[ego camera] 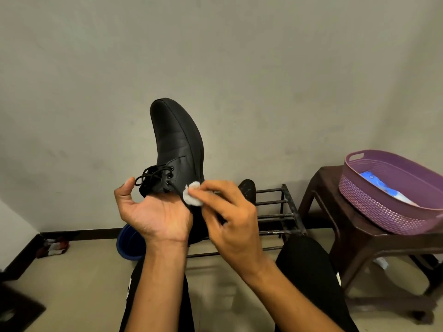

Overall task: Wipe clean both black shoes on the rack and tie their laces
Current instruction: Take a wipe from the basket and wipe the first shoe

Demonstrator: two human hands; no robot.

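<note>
The person sits low, dark-trousered knees spread, and holds one black shoe (176, 140) up in front of the grey wall, toe pointing at the ceiling. The left hand (157, 215) cups the heel end from beneath, palm turned up and open towards the viewer, thumb lifted at the left edge; its fingers go behind the shoe, so how tightly they curl there cannot be told. The shoe's laces (153, 176) hang loose in a tangle just above that thumb (not tied).

The right hand (231, 216) comes in from the right, and its fingers (203, 191) are pinched shut on a small white cotton pad (191, 194). The pad is pressed against the shoe's side just below the eyelets, right beside the left palm, so both hands nearly meet at the shoe's ankle.

Behind the hands stands a dark metal shoe rack (280, 212), and on its top bars lies the second black shoe (248, 189), mostly hidden by the right hand. A blue basin (129, 243) sits on the floor to the left of the rack. To the right, a brown plastic stool (359, 236) carries a purple basket (388, 202) with something blue and white lying inside it.
</note>
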